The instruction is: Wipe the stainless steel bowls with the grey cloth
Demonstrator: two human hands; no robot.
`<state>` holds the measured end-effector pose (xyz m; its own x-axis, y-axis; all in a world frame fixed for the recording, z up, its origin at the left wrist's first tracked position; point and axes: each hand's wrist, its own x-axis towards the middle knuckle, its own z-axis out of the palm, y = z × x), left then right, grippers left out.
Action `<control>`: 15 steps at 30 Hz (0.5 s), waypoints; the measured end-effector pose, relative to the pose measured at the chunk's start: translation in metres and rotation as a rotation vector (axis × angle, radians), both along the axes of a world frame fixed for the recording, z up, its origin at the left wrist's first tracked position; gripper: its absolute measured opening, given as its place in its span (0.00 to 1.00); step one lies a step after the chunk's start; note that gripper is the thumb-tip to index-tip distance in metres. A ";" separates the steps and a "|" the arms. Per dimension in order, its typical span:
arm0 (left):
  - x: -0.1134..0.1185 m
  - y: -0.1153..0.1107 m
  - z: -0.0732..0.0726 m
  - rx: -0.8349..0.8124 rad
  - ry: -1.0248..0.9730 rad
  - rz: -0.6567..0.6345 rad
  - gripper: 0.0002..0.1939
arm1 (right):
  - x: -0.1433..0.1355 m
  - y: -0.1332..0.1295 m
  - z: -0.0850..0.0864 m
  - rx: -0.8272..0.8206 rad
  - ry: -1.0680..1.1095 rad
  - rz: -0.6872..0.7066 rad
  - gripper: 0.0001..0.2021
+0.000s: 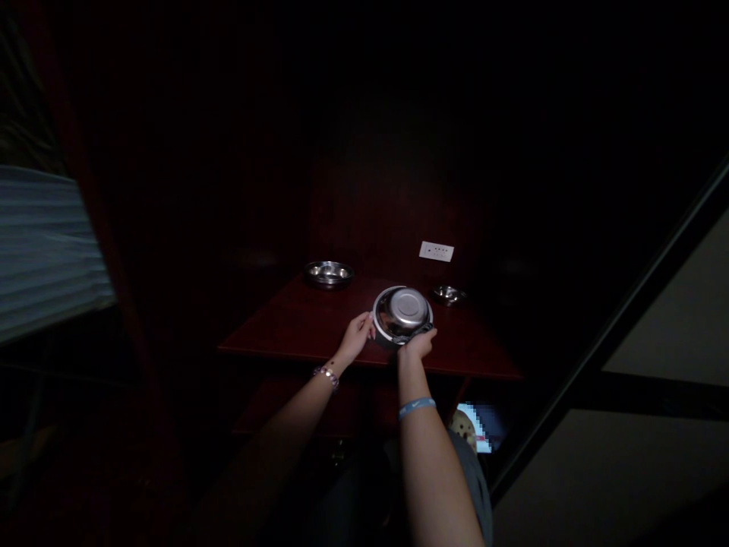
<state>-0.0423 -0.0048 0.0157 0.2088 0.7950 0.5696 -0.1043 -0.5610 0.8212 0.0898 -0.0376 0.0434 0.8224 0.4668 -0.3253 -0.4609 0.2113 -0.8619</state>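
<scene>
A shiny metal bowl point(408, 305) sits upside down on a round vessel with a pale rim point(377, 323) and a dark side. The two are held together over the front part of a dark red shelf point(285, 330). My left hand point(358, 336) pinches the vessel's left edge between thumb and fingers. Around its front right edge, my right hand point(418, 346) is closed, with a small dark part beside its fingers. Whether the vessel touches the shelf I cannot tell.
A wide metal dish point(329, 273) stands at the back left of the shelf, a smaller metal bowl point(449, 295) at the back right. A white socket plate point(437, 251) is on the back wall. Dark side panels flank the shelf. A pale pleated thing point(48, 251) is at far left.
</scene>
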 end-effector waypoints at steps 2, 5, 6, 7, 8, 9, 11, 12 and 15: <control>0.000 0.000 0.000 -0.002 -0.003 0.000 0.18 | 0.000 -0.001 0.000 -0.004 -0.001 -0.006 0.30; 0.000 -0.001 0.001 -0.006 -0.010 0.002 0.18 | 0.000 -0.001 0.001 0.018 0.031 -0.018 0.29; 0.000 -0.001 0.001 -0.006 -0.013 0.002 0.19 | 0.000 -0.001 0.001 0.025 0.046 -0.021 0.29; 0.000 -0.001 0.001 -0.005 -0.017 0.001 0.19 | 0.000 0.000 0.001 0.030 0.061 -0.022 0.28; 0.001 -0.001 0.001 -0.004 -0.020 0.001 0.19 | 0.000 0.000 0.001 0.034 0.074 -0.022 0.28; 0.001 -0.001 0.001 -0.003 -0.022 0.001 0.19 | 0.000 0.000 0.001 0.041 0.084 -0.021 0.28; 0.001 0.000 0.000 -0.002 -0.024 0.001 0.20 | 0.000 0.001 0.001 0.063 0.096 -0.017 0.28; 0.001 0.000 0.000 0.000 -0.024 0.001 0.19 | 0.000 0.002 0.001 0.074 0.098 -0.015 0.28; 0.001 -0.001 0.001 -0.001 -0.026 -0.001 0.19 | 0.000 0.002 0.000 0.088 0.095 -0.012 0.28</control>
<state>-0.0417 -0.0053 0.0166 0.1943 0.7957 0.5738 -0.1262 -0.5598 0.8190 0.0901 -0.0352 0.0434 0.7957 0.4874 -0.3596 -0.5361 0.2906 -0.7925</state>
